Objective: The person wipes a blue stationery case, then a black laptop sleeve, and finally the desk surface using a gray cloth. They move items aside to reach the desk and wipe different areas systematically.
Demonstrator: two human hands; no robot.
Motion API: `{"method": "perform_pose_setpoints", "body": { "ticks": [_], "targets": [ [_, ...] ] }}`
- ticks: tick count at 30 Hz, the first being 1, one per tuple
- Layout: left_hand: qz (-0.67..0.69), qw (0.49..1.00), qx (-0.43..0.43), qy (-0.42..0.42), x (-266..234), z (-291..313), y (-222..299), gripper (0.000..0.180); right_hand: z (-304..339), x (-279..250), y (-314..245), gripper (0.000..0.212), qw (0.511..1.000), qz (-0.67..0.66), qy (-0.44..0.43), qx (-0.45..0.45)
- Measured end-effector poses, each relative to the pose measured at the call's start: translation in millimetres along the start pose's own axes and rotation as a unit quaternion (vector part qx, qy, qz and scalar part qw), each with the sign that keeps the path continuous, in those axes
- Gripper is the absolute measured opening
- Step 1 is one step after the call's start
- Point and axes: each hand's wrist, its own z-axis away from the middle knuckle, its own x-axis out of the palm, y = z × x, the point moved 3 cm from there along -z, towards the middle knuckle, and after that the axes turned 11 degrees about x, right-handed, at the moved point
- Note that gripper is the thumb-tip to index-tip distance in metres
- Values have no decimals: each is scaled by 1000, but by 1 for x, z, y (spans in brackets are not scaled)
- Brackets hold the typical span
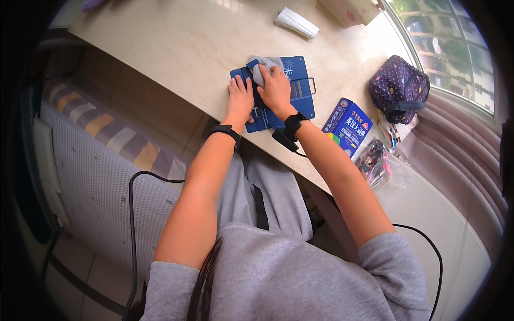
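A flat blue case (303,85) with a thin metal handle at its right side lies near the front edge of the desk. My left hand (241,100) rests on the case's left part, its fingers stretched out and apart. A crumpled grey cloth (266,62) lies at the far left of the case. My right hand (275,90) presses this cloth against the case, fingers bent over it. Part of the cloth and of the case is hidden under my hands.
Right of the case lie a thick blue book (348,127) and a clear box of small items (373,163). A dark patterned bag (399,88) stands by the window. A white folded packet (296,23) lies far back on the desk (160,43). Black cables hang beside both arms.
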Motion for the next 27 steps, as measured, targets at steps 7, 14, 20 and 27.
{"method": "perform_pose_setpoints", "body": {
  "ticks": [7,14,20,27],
  "targets": [
    [-18,999,4,-27,-4,-3,2,130,-21,-24,34,59,993,79,-75,50],
    [-18,999,11,-28,-1,-6,1,129,-34,-29,40,59,959,112,-63,252],
    [-23,999,41,-17,2,-4,-3,129,-13,9,-12,58,982,25,-132,136],
    [-47,996,72,-33,-4,-3,-5,122,-27,-32,72,59,943,80,-61,318]
  ]
}}
